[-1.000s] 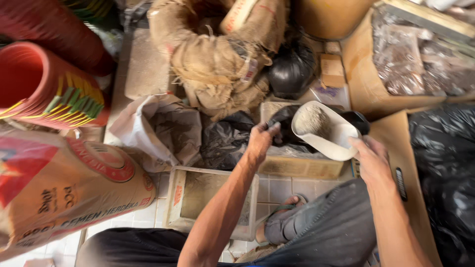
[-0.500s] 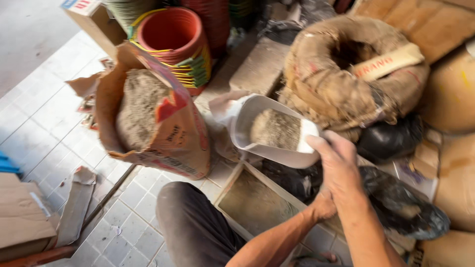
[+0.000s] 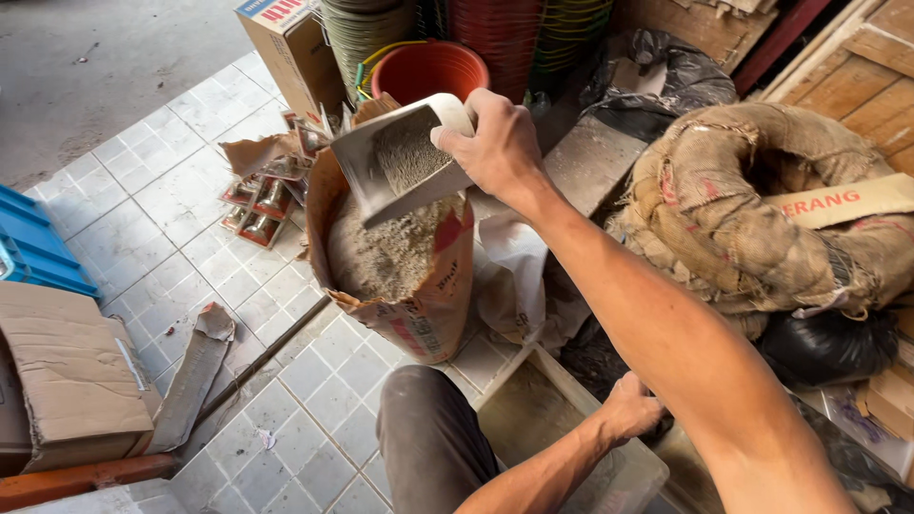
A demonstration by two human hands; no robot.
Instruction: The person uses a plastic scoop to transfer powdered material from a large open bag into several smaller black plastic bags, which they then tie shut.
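While the left hand (image 3: pixel 628 407) lies loosely curled, the right hand (image 3: pixel 495 143) grips a white scoop (image 3: pixel 395 162) — grainy grey powder — over a torn paper sack (image 3: pixel 419 286).

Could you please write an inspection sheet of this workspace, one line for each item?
Surface: pale tiled floor, dusty, with torn cardboard scraps.
Job's things: white scoop with grey powder, tilted over open paper sack that holds the same powder.
Clutter: cardboard box, blue crate, small packets, stacked buckets, rolled burlap sack, black bags.
Hands: right hand grips the scoop; left hand rests at a clear tray.
Cables: nothing seen.
Surroundings: wooden boards, concrete ground.
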